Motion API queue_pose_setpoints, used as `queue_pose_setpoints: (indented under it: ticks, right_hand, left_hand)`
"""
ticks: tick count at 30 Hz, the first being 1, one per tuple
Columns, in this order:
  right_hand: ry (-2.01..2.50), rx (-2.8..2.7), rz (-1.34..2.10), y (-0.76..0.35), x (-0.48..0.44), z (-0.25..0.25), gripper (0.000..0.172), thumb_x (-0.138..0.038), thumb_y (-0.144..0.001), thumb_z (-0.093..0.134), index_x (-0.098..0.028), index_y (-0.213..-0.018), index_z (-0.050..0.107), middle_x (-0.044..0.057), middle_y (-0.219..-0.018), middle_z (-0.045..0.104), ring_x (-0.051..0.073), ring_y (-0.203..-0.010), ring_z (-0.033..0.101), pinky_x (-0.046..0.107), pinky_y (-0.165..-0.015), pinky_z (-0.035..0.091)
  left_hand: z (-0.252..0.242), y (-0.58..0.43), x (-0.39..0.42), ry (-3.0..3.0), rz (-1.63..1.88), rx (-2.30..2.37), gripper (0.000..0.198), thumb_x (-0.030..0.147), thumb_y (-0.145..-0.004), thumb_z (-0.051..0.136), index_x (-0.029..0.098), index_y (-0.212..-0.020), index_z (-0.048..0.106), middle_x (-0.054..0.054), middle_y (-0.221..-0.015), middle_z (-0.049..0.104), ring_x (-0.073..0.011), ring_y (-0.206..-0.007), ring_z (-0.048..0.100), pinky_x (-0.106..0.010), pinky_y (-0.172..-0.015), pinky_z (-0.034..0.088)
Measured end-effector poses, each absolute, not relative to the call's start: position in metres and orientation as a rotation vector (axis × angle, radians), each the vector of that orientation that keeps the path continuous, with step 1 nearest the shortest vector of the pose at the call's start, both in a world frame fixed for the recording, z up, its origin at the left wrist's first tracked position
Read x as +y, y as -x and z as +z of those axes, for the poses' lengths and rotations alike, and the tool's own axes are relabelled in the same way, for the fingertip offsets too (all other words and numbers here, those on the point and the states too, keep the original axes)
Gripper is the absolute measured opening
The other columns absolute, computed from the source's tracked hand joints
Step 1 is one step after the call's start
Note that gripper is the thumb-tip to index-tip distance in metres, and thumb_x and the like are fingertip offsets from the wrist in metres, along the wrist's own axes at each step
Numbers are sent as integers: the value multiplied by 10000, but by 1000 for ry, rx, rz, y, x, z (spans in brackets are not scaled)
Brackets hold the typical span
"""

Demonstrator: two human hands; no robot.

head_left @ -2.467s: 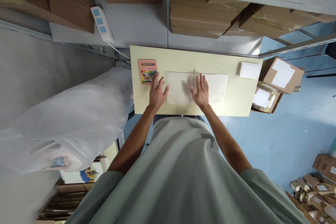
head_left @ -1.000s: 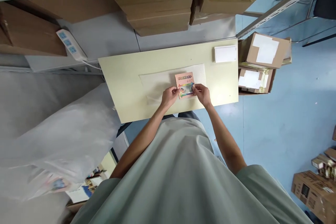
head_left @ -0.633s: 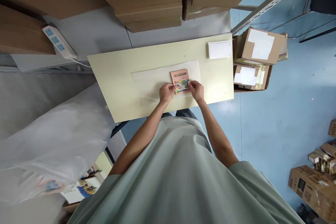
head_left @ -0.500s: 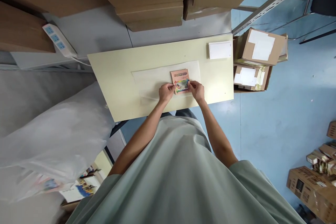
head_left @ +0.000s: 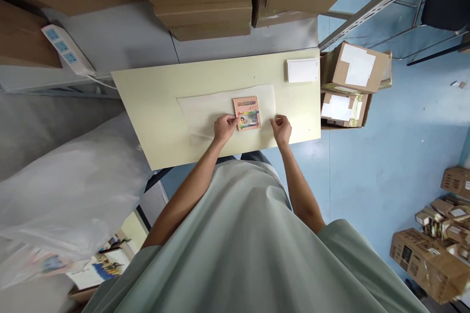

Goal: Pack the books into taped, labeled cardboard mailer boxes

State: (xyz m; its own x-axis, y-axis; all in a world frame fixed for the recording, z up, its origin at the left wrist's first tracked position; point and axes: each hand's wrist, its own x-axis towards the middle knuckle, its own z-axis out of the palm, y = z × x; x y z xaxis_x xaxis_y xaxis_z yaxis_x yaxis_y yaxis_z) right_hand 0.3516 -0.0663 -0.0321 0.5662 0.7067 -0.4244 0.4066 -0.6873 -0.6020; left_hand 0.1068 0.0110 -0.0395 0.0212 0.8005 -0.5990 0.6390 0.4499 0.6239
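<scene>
A small pink booklet (head_left: 246, 113) with a colourful framed picture on its cover lies on a thin white sheet (head_left: 209, 105), which is spread over the pale yellow tabletop (head_left: 157, 132). My left hand (head_left: 224, 128) pinches the booklet's left edge near its lower corner. Off to the right of the booklet, my right hand (head_left: 282, 130) is closed, thumb and fingers together at the right edge of the sheet. Whether the sheet's edge is between those fingertips is too small to tell.
A stack of white cards or paper (head_left: 302, 70) lies at the table's back right corner. Cardboard boxes (head_left: 213, 19) stand behind, near a power strip (head_left: 68, 49). Labelled boxes (head_left: 354, 68) adjoin the right edge. A large white plastic bag (head_left: 73, 186) bulges at left.
My right hand has let go of the booklet's right edge and moved right, to the sheet's edge. My left hand stays at the booklet. The whole view has shifted slightly.
</scene>
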Motion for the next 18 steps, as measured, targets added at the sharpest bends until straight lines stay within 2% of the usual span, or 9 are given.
queue_pose_setpoints:
  ticks: [2,5,9,11,15,18]
  right_hand:
    - [2403,-899,959,-349,-62,-33,237,-442,-924,768,-227,-978,684,67,-910,757,260,-887,706,393,-887,575]
    - [2386,-954,942,-346,-62,-28,225,-406,-910,782,-248,-864,629,79,-957,746,260,-929,693,402,-934,569]
    - [2254,-1141,912,-337,-68,-10,187,-405,-1004,710,-257,-915,640,100,-1080,752,265,-987,702,412,-953,589]
    - [2175,-1318,895,-327,-70,-1,167,-396,-1050,681,-261,-955,661,117,-1134,749,288,-1078,700,431,-989,600]
    - [2045,-1645,903,-301,-65,2,106,-298,-1098,632,-254,-1041,709,172,-1460,700,340,-1349,637,520,-1157,566]
    - [1991,-1789,925,-285,-56,-8,147,-233,-1106,590,-246,-1090,735,156,-1658,614,363,-1409,605,581,-1205,549]
  left_hand:
    - [-40,-105,12,-1255,206,1679,225,440,-943,805,218,-945,842,-88,-1038,878,-264,-1008,801,-332,-935,595]
    - [-40,-104,11,-1245,225,1674,258,476,-937,817,219,-936,841,-93,-1028,877,-269,-1007,806,-333,-941,602]
    - [-38,-105,10,-1239,237,1694,192,414,-938,812,225,-922,834,-81,-1027,880,-266,-1020,814,-328,-950,604]
    - [-35,-107,9,-1240,239,1705,160,379,-942,808,223,-911,830,-82,-1032,881,-259,-1019,814,-321,-952,598]
    - [-30,-112,8,-1216,231,1757,124,334,-959,781,227,-905,812,-83,-1024,879,-262,-1017,814,-328,-949,595]
    - [-28,-116,5,-1219,210,1784,129,335,-992,742,232,-936,795,-87,-1047,876,-268,-1031,810,-341,-961,591]
